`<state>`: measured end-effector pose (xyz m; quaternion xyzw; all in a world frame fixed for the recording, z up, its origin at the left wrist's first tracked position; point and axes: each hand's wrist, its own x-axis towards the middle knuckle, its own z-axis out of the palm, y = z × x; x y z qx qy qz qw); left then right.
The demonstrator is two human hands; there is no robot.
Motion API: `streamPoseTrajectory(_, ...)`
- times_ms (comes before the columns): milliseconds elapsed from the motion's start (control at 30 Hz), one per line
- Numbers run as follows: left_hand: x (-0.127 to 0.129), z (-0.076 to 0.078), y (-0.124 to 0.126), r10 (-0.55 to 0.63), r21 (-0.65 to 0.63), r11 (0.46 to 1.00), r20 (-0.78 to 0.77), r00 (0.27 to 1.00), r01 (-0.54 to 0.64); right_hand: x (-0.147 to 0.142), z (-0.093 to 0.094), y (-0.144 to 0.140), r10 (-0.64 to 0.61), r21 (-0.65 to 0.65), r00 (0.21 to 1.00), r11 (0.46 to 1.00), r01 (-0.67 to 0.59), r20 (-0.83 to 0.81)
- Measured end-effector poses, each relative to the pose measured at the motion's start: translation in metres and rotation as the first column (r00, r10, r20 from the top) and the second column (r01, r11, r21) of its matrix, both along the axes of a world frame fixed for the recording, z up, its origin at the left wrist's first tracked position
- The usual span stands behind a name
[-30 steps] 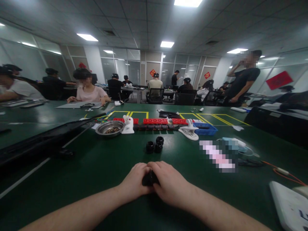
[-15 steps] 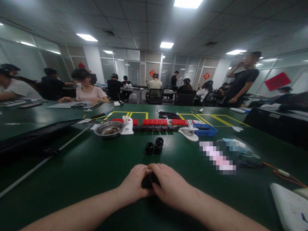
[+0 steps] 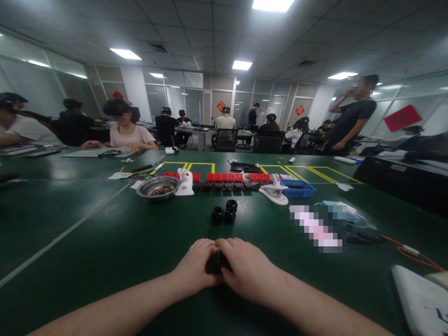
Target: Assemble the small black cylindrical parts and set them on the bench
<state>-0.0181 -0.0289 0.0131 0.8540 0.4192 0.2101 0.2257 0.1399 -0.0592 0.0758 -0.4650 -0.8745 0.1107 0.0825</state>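
My left hand (image 3: pixel 195 267) and my right hand (image 3: pixel 247 269) rest together on the green table (image 3: pixel 115 242), both closed around one small black part (image 3: pixel 216 264) that shows only between the fingers. A short way beyond them stand three black ring-shaped parts (image 3: pixel 224 213) in a tight cluster. Farther back lie a metal bowl (image 3: pixel 157 187) holding small dark pieces, a row of red blocks (image 3: pixel 226 177) over dark blocks, and two white clamp-like tools (image 3: pixel 275 190).
A blue tray (image 3: pixel 299 189) sits behind the right white tool. Cables and a white device (image 3: pixel 418 298) lie at the right. Yellow tape marks the far table. Several seated people work at the back; one person stands at the right.
My hands stay closed on the black part. The long black object at the left of the table has gone out of view.
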Motion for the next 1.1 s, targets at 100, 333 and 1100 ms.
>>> streamPoseTrajectory(100, -0.0009, -0.0023, 0.0009, -0.006, 0.001, 1.000, -0.003, 1.000, 0.006, 0.0036, 0.0015, -0.0013, 0.057, 0.025, 0.994, 0.998, -0.055, -0.092)
streamPoseTrajectory(333, -0.0010, -0.0018, 0.0010, -0.002, 0.034, 0.999, -0.013, 1.000, 0.002, -0.0005, -0.0024, 0.0028, -0.152, 0.100, 0.986, 0.982, 0.158, -0.063)
streamPoseTrajectory(1100, -0.0004, 0.0009, 0.0000, -0.006, -0.004, 1.000, -0.012, 1.000, 0.006, 0.0015, -0.0031, 0.0026, -0.040, -0.044, 0.996, 0.998, 0.037, -0.077)
